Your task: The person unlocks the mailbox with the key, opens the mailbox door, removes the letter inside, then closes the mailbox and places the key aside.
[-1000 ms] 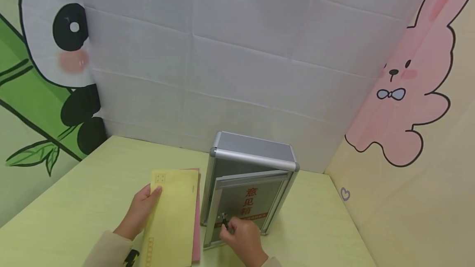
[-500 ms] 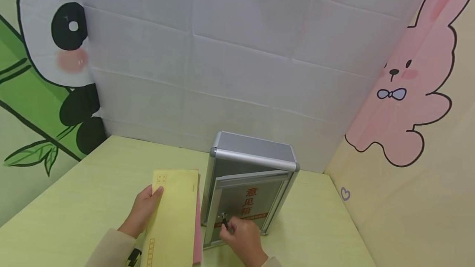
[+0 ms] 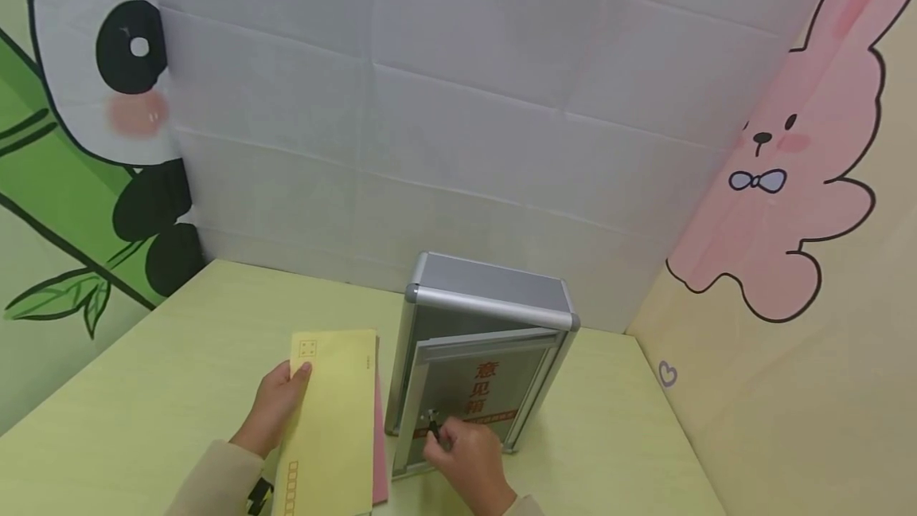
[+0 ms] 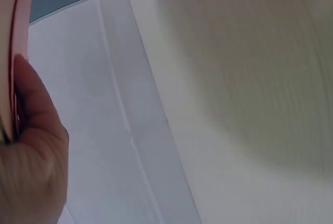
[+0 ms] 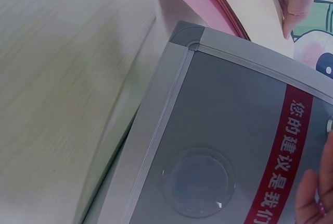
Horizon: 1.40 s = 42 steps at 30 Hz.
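My left hand (image 3: 275,408) grips a stack of envelopes by its left edge, thumb on the front. A yellow envelope (image 3: 335,420) is on top, and a pink envelope (image 3: 380,460) shows behind its right side. To the right stands a silver-grey suggestion box (image 3: 494,283) with its front door (image 3: 458,377) ajar on the left side. My right hand (image 3: 473,456) pinches a black-headed key (image 3: 434,426) at the door's lock. In the right wrist view, the door's red strip (image 5: 283,151) and a clear round disc (image 5: 200,182) appear, with fingertips (image 5: 308,198) at the right edge.
The box stands on a pale yellow table (image 3: 215,325) in front of a white sheet wall (image 3: 466,126). A side wall with a pink rabbit picture (image 3: 781,237) borders the table's right. A small black and yellow item (image 3: 259,494) shows near the left sleeve.
My left hand and the envelopes have shifted slightly left over the last half second. The right hand, key and box door look the same.
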### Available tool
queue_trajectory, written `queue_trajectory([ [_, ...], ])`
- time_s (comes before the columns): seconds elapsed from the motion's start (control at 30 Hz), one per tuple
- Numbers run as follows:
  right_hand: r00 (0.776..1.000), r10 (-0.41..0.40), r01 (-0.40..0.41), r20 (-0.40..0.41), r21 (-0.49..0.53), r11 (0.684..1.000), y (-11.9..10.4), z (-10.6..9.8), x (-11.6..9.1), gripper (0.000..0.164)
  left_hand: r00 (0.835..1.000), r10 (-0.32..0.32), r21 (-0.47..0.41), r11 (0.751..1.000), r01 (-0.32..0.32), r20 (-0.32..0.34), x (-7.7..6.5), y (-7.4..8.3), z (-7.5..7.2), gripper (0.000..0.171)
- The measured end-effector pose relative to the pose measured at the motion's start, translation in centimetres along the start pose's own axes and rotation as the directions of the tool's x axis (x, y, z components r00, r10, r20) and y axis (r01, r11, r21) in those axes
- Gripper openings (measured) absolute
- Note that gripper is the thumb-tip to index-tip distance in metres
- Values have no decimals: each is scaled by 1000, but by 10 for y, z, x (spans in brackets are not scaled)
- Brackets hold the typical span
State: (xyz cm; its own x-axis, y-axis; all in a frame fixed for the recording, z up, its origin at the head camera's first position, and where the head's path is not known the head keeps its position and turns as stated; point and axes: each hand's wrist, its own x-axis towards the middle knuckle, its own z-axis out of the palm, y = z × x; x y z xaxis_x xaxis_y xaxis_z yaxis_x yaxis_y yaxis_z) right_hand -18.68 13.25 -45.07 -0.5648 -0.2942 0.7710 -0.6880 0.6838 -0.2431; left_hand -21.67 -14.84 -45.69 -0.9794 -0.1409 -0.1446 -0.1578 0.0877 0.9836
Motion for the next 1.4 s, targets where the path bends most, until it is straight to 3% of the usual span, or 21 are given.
queue_trajectory([
  [0.5, 999, 19, -20, 45, 26, 999, 0, -3, 0, 36, 998, -42, 17, 999, 42, 38, 9, -7, 0, 47],
  [1.4, 999, 15, -16, 50, 18, 1000, -1, -3, 1, 36, 998, -56, 23, 998, 56, 5, 19, -16, 3, 43],
])
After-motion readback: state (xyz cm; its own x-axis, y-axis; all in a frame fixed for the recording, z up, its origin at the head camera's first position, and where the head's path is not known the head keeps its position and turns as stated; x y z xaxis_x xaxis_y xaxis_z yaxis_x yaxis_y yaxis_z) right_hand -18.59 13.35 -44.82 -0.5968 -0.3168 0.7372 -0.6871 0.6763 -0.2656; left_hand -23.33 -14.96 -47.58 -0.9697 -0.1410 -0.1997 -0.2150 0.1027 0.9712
